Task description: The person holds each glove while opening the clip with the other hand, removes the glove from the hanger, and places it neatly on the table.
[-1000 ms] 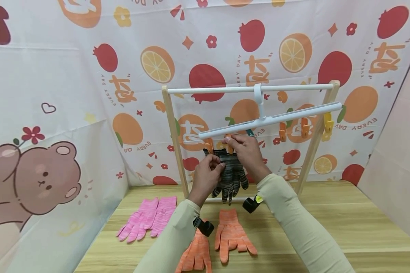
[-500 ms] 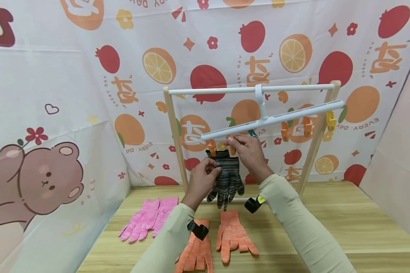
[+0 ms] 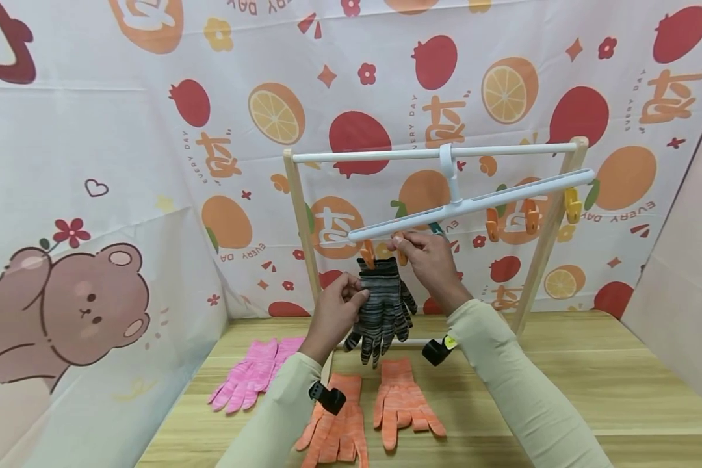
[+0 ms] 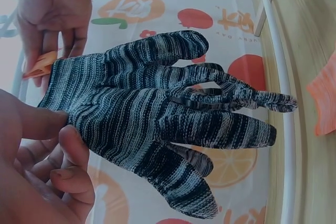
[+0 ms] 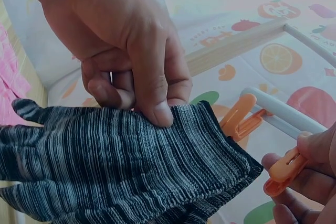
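A black-and-grey striped knit glove (image 3: 379,302) hangs fingers down below the left end of a pale hanger (image 3: 474,205); more of the same knit shows behind it. My left hand (image 3: 335,315) pinches it just below the cuff, thumb on the near face. One orange clip (image 5: 241,116) stands at one side of the cuff. My right hand (image 3: 429,260) pinches another orange clip (image 5: 286,169) between thumb and fingers, close beside the other corner of the cuff. In the left wrist view, my right fingers (image 4: 55,40) show behind that clip.
The hanger tilts on a rack's white bar (image 3: 380,156). Further along it hang a teal clip (image 3: 437,228), two orange clips (image 3: 531,216) and a yellow clip (image 3: 572,205). Pink gloves (image 3: 248,377) and orange gloves (image 3: 405,403) lie on the wooden table (image 3: 561,383).
My left hand has drawn the striped glove slightly left and lower, away from the right-hand clip. My right hand keeps its hold on the orange clip below the hanger.
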The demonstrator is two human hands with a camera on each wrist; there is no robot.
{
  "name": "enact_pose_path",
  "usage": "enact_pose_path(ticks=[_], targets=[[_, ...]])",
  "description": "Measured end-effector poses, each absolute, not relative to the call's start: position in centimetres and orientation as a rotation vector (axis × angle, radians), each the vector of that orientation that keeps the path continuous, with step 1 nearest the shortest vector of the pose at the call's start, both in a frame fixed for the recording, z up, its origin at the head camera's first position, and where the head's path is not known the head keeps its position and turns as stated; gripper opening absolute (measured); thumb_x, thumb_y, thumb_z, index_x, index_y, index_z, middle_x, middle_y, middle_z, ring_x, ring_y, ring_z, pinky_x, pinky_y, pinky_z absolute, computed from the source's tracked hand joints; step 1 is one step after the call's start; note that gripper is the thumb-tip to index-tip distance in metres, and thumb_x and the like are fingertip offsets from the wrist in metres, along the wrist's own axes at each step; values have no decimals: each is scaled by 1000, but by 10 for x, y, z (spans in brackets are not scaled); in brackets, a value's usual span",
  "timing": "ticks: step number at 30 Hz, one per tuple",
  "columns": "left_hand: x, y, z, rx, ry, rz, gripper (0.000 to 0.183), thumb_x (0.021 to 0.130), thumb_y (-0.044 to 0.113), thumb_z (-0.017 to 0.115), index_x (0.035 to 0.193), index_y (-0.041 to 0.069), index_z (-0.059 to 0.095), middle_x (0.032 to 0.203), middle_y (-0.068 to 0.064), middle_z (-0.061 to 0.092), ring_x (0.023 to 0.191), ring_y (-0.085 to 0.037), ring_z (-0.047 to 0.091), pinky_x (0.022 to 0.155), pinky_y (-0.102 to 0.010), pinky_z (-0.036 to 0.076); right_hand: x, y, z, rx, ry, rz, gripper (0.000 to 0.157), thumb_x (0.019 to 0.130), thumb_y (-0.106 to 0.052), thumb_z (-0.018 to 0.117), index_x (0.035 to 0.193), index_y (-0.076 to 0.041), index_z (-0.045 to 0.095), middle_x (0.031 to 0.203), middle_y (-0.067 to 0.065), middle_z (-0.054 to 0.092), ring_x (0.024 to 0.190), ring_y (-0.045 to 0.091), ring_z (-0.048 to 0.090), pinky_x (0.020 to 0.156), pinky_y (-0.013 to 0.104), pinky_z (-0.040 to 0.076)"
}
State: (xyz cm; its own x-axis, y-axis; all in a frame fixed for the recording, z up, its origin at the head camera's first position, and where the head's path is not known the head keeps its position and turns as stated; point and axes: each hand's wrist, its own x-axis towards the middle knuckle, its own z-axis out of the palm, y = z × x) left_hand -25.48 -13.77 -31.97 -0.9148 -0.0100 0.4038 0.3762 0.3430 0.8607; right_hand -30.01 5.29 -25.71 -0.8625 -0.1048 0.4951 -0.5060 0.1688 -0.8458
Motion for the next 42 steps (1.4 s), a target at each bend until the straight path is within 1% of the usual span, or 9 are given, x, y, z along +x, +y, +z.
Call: enact_pose_path(ticks=[4, 7, 10, 14, 18, 21, 28, 33, 42], targets=[[-252, -142, -320, -314, -2286, -1580, 7, 99, 13, 67, 99, 10, 61, 77, -5, 61, 56, -17, 50, 55, -31, 47, -299, 53, -258, 591, -2127, 1738, 30, 102, -26, 64, 116, -3, 76, 104, 6, 77, 108, 20, 63, 91, 43, 48], [-250, -145, -321, -306, -2290, -1573, 7, 98, 13, 68, 98, 10, 61, 75, -5, 60, 55, -18, 50, 55, -31, 47, -298, 53, -259, 588, -2129, 1728, 28, 102, -27, 64, 112, -5, 78, 103, 5, 77, 105, 20, 62, 88, 42, 47], [-248, -149, -321, -299, -2302, -1558, 8, 98, 14, 69, 98, 10, 63, 73, -4, 59, 55, -18, 51, 55, -31, 47, -297, 55, -260, 586, -2124, 1722, 26, 102, -26, 64, 110, -6, 79, 102, 5, 77, 104, 20, 62, 89, 42, 47], [-246, -155, -321, -293, -2316, -1524, 8, 97, 14, 69, 99, 9, 63, 74, -4, 62, 53, -17, 52, 54, -31, 47, -297, 56, -259, 591, -2119, 1722, 26, 102, -26, 64, 112, -6, 78, 105, 10, 76, 106, 21, 62, 92, 44, 48], [-243, -162, -318, -277, -2320, -1511, 9, 97, 13, 70, 100, 9, 63, 74, -6, 62, 53, -16, 51, 55, -31, 47, -296, 56, -257, 599, -2119, 1721, 26, 102, -26, 64, 112, -7, 78, 110, 13, 75, 105, 21, 62, 90, 44, 47], [-240, -166, -317, -259, -2332, -1506, 8, 97, 15, 70, 100, 10, 63, 74, -5, 62, 54, -17, 50, 54, -31, 46, -297, 55, -255, 597, -2125, 1704, 25, 102, -27, 64, 111, -8, 79, 109, 11, 75, 104, 21, 62, 87, 42, 47], [-234, -177, -319, -246, -2353, -1469, 8, 97, 15, 69, 100, 10, 63, 68, -4, 56, 54, -18, 49, 54, -31, 43, -297, 56, -254, 595, -2141, 1699, 28, 103, -28, 63, 115, -7, 77, 106, 4, 76, 108, 19, 63, 89, 43, 49], [-230, -186, -321, -224, -2370, -1438, 9, 97, 15, 69, 98, 11, 62, 67, -2, 54, 55, -17, 48, 54, -30, 43, -296, 56, -253, 593, -2136, 1712, 26, 102, -27, 63, 113, -9, 78, 108, 4, 75, 106, 20, 61, 89, 43, 48], [-223, -199, -325, -181, -2383, -1421, 10, 96, 11, 69, 96, 7, 60, 62, 1, 45, 55, -15, 42, 54, -28, 38, -293, 55, -255, 578, -2145, 1742, 28, 103, -27, 63, 115, -7, 77, 107, 8, 76, 106, 21, 60, 87, 41, 46]])
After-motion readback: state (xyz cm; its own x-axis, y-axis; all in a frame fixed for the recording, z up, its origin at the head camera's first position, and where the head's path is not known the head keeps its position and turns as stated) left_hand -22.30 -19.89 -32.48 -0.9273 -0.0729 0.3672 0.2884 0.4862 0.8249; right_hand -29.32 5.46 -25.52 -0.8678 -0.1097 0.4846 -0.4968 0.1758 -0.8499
